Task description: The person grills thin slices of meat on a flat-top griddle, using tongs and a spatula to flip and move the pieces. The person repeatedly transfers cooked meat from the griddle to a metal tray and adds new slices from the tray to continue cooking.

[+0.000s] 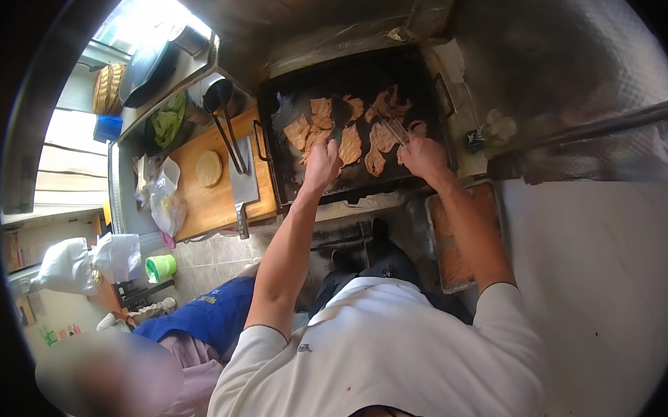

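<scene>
Several thin browned slices of meat (350,145) lie spread over a black rectangular griddle (290,180). My right hand (425,157) is closed round a pair of metal tongs (396,129), whose tips reach into the slices on the griddle's right half. Over the left half, my left hand (323,165) is closed beside the slices. A thin dark edge seems to extend from its fingers, but what it holds cannot be made out.
Left of the griddle, a wooden board (193,152) carries a round flatbread (208,169), a cleaver (244,177) and long black tongs (232,139). A tray of reddish food (454,222) sits by my right forearm. Another person in a blue apron (200,315) stands at lower left.
</scene>
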Available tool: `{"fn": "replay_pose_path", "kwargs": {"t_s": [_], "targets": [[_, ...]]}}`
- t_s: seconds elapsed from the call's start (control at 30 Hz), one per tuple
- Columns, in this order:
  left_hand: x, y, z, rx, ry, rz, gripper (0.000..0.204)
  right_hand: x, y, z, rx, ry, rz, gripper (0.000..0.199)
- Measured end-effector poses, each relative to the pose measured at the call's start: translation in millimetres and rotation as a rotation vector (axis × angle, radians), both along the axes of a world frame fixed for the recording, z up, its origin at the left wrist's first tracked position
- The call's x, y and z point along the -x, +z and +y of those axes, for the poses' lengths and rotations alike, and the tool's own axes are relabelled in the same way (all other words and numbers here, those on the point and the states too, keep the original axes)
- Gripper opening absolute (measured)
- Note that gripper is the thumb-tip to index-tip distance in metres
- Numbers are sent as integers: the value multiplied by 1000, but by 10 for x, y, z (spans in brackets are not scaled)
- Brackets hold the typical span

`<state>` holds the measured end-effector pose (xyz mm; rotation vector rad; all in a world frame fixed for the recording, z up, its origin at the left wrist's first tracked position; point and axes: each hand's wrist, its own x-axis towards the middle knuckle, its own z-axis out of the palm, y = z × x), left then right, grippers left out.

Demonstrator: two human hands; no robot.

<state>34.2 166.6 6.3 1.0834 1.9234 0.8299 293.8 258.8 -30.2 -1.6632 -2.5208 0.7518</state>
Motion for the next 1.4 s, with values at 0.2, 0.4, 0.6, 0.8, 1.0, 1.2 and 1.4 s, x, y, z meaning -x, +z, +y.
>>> {"fn": "replay_pose_path", "kwargs": {"t_s": [0.2, 0.4, 0.6, 0.8, 1.0, 1.2, 1.4], "targets": [[-37, 263, -207, 10, -38, -83, 38, -294, 244, -332, 14, -123, 56, 33], [-372, 240, -445, 103, -160, 293, 43, -234, 154, -464, 14, -29, 77, 35], [-305, 178, -334, 69, -158, 98, 41, -304, 61, -200, -1, -208, 73, 34], [-267, 270, -269, 98, -172, 221, 43, -533, 68, -284, -17, -198, 90, 47], [-540, 196, -452, 113, -270, -27, 44, -677, 478, -816, 56, -251, -32, 37], [-671, 215, -461, 55, -273, 209, 43, -520, 113, -567, 9, -241, 81, 31], [-411, 149, -301, 49, -150, 161, 42, -383, 132, -290, -15, -216, 105, 33]]}}
